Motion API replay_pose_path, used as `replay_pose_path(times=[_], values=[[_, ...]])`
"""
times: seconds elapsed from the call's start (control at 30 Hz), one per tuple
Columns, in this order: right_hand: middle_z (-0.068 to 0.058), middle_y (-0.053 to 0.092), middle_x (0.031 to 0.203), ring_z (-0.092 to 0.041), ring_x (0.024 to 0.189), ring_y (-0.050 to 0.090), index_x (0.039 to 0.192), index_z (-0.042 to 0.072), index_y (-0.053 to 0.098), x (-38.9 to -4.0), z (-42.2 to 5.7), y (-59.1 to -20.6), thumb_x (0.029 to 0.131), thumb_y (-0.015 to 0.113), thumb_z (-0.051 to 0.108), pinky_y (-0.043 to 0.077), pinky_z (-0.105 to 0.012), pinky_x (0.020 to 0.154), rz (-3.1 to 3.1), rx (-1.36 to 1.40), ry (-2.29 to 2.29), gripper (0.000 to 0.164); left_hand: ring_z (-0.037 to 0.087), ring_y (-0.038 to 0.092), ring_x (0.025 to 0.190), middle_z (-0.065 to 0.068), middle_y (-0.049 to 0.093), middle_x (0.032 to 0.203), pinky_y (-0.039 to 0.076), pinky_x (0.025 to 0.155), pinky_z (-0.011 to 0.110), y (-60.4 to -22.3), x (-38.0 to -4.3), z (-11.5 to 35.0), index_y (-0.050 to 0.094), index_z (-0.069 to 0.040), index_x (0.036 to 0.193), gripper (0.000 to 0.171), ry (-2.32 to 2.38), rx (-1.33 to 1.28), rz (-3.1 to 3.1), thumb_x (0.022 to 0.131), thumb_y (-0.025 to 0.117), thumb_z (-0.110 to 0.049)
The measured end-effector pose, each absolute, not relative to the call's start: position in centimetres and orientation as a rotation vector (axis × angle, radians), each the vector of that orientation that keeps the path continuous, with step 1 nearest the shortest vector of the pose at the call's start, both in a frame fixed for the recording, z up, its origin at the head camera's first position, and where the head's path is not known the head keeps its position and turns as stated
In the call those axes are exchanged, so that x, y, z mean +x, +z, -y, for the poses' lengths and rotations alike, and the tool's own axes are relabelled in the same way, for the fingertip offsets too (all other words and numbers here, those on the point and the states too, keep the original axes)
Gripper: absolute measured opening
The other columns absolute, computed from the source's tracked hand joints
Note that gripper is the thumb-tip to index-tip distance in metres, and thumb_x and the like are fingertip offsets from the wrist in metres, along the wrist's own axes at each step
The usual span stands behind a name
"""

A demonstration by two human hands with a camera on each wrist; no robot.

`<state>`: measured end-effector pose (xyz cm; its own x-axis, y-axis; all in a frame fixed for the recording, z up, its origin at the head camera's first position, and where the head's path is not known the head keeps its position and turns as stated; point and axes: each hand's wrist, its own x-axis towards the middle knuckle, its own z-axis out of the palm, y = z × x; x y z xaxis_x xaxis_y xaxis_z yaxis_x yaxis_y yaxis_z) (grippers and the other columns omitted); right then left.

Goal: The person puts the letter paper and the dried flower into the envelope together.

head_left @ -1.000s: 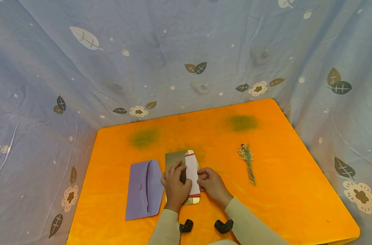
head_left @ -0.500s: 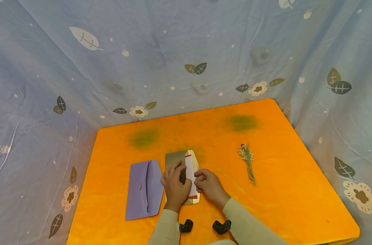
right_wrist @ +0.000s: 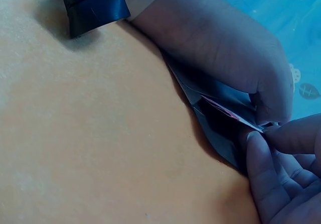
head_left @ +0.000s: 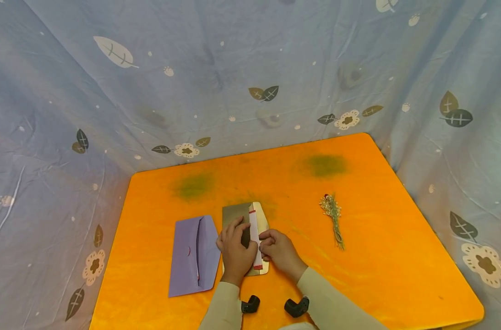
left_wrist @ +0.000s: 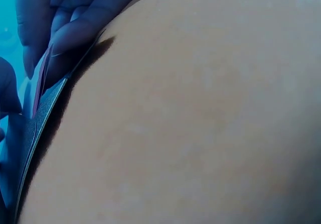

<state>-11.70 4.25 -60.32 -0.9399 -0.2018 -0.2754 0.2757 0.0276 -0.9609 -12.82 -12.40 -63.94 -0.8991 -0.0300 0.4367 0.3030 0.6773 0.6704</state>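
A gold envelope [head_left: 236, 210] lies on the table, its flap [head_left: 262, 219] unfolded to the right. My left hand [head_left: 237, 251] rests over its left part, thumb and bent fingers gripping near the mouth. A white card with red ends [head_left: 253, 229] sticks partly out of that mouth. My right hand [head_left: 281, 251] pinches the card's right edge between thumb and fingers. The right wrist view shows the card [right_wrist: 220, 107] between the envelope's layers, thumb and finger of the right hand [right_wrist: 288, 176] at its edge. The left wrist view shows the envelope [left_wrist: 46, 114] edge-on.
A purple envelope [head_left: 182, 256] with its flap unfolded lies just left of the gold one. A small bunch of dried flowers [head_left: 333, 220] lies to the right. An orange cloth [head_left: 382, 256] covers the table, with a patterned curtain [head_left: 217, 59] behind. Black devices [head_left: 296, 307] sit by the wrists.
My right hand has moved left with the card, which has slid further into the gold envelope, so less of it shows. My left hand has stayed in place.
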Motion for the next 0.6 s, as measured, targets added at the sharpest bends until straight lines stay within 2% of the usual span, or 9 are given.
replay_pose_path(times=[0.13,0.3,0.6], values=[[-0.011,0.068,0.086,-0.02,0.072,0.063,0.123,-0.009,0.064,-11.67,-4.23,-60.37,0.1,0.065,-0.008,0.059,-0.029,0.069,-1.959,0.075,-1.989,0.023,0.037,0.048,0.137,0.011,0.061,0.152,0.021,0.105,0.066,-63.96,-12.77,12.37,0.077,-0.012,0.124,0.044,-1.104,-0.198,2.48,0.079,0.073,-0.008],[-0.01,0.068,0.087,-0.02,0.071,0.062,0.122,-0.009,0.064,-11.66,-4.24,-60.56,0.1,0.064,-0.008,0.058,-0.029,0.069,-1.949,0.067,-2.002,0.021,0.041,0.048,0.134,0.015,0.061,0.151,0.022,0.103,0.067,-63.96,-12.77,12.33,0.077,-0.011,0.124,0.04,-1.1,-0.209,2.458,0.085,0.08,-0.016],[-0.008,0.068,0.085,-0.02,0.072,0.063,0.119,-0.006,0.066,-11.71,-3.99,-60.72,0.1,0.066,-0.007,0.059,-0.031,0.068,-1.94,0.091,-2.012,0.019,0.043,0.047,0.134,0.017,0.059,0.151,0.023,0.101,0.067,-64.0,-12.82,12.31,0.073,-0.009,0.126,0.044,-1.09,-0.234,2.439,0.087,0.086,-0.025]])
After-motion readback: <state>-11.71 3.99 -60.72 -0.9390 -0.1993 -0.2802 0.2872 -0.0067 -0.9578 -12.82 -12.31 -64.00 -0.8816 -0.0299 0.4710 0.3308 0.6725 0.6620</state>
